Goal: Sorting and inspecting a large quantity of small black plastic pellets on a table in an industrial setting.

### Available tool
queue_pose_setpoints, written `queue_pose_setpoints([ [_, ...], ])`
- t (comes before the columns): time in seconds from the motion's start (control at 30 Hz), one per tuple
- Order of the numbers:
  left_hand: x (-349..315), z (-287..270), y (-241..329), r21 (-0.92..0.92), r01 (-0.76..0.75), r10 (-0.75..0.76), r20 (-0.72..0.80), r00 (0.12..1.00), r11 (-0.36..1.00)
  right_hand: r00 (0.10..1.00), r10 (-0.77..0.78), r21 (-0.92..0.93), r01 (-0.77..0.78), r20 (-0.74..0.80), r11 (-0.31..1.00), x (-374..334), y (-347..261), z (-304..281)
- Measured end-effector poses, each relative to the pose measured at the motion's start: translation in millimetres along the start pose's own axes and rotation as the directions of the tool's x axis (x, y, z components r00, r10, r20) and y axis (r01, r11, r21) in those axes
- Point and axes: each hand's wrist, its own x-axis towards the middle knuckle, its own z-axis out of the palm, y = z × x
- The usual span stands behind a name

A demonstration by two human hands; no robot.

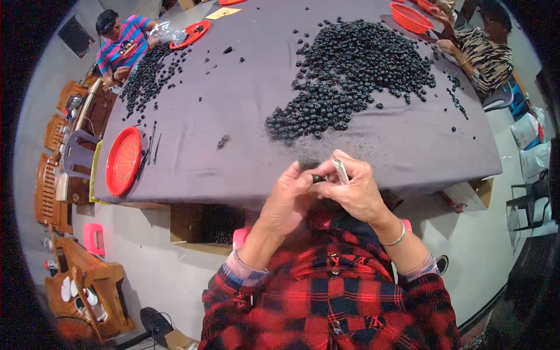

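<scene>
In front of my chest, at the near table edge, my two hands meet. My left hand [290, 197] is closed, its thumb and fingers pinching a small round black bead [318, 178]. A dark grey patch [308, 164] shows at its fingertips; whether it is a pad or a finger cover I cannot make out. My right hand [357, 186] grips a slim whitish tool [340, 171] against the bead; its working tip is hidden. Just beyond the hands lies a large heap of black beads [361, 64], many with a pale ring on top.
A red tray [123, 161] lies at the left edge beside thin dark sticks [154, 143]. Grey cloth covers the table [233, 116]. Two people sit at the far corners, near a smaller bead pile [143, 76] and red trays [411, 19]. Dark crumbs are scattered on the cloth.
</scene>
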Motion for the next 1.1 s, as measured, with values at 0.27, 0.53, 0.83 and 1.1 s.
queue_pose_setpoints([
  [0.27, -5.1, 21.3, 3.8, 0.074, 0.047, -0.048, 0.019, 0.999, 0.996, 0.964, 0.163, 0.151, -0.196, 0.209, 0.969, -6.1, -13.7, -15.4],
  [0.53, -6.6, 6.4, 1.1, 0.13, 0.021, -0.022, 0.006, 1.0, 0.991, 0.981, -0.106, 0.064, 0.097, 0.159, 0.993, -8.5, -4.4, -9.8],
  [0.83, -11.6, 12.8, -0.6, -0.053, 0.115, -0.113, 0.032, 0.993, 0.992, 0.982, -0.182, 0.004, 0.182, 0.044, 0.983, -11.9, -2.0, -4.0],
  [1.1, -12.0, 7.0, -3.3, -0.015, 0.131, -0.131, 0.016, 0.991, 0.991, 0.97, 0.163, 0.354, -0.218, 0.179, 0.91, -13.8, 0.5, -4.4],
])
